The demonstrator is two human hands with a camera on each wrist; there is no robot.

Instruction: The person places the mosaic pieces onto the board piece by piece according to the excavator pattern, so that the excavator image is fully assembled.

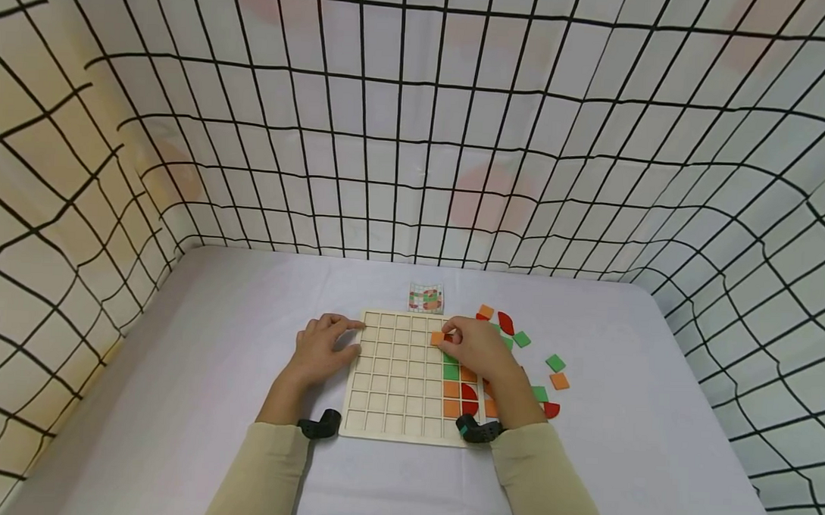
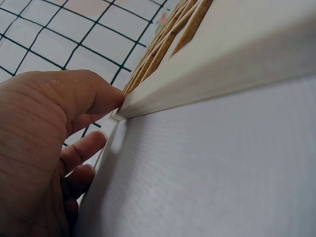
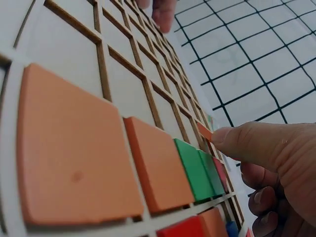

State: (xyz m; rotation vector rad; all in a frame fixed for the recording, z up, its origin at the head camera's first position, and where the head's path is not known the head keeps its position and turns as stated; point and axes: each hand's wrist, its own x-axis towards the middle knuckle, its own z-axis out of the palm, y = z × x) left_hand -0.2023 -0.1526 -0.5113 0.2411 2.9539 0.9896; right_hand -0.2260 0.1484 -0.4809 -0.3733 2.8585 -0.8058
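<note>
A pale wooden grid board (image 1: 386, 378) lies flat on the table. My left hand (image 1: 319, 350) rests at its left edge, the thumb and index fingertips touching the rim well apart. In the left wrist view, the thumb (image 2: 94, 94) presses against the board's side. My right hand (image 1: 483, 349) pinches an orange square tile (image 1: 437, 339) over the upper right part of the grid. The right wrist view shows this tile tilted under the thumb (image 3: 252, 143). Green tiles (image 1: 452, 372), orange tiles (image 1: 451, 409) and red curved pieces (image 1: 470, 394) sit in the right-hand cells.
Loose green tiles (image 1: 555, 362), orange tiles (image 1: 560, 381) and red pieces (image 1: 506, 323) lie scattered right of the board, some hidden under the right arm. A small printed pattern card (image 1: 426, 297) lies behind the board. Black wire mesh (image 1: 402, 166) borders the white-covered table (image 1: 240, 320).
</note>
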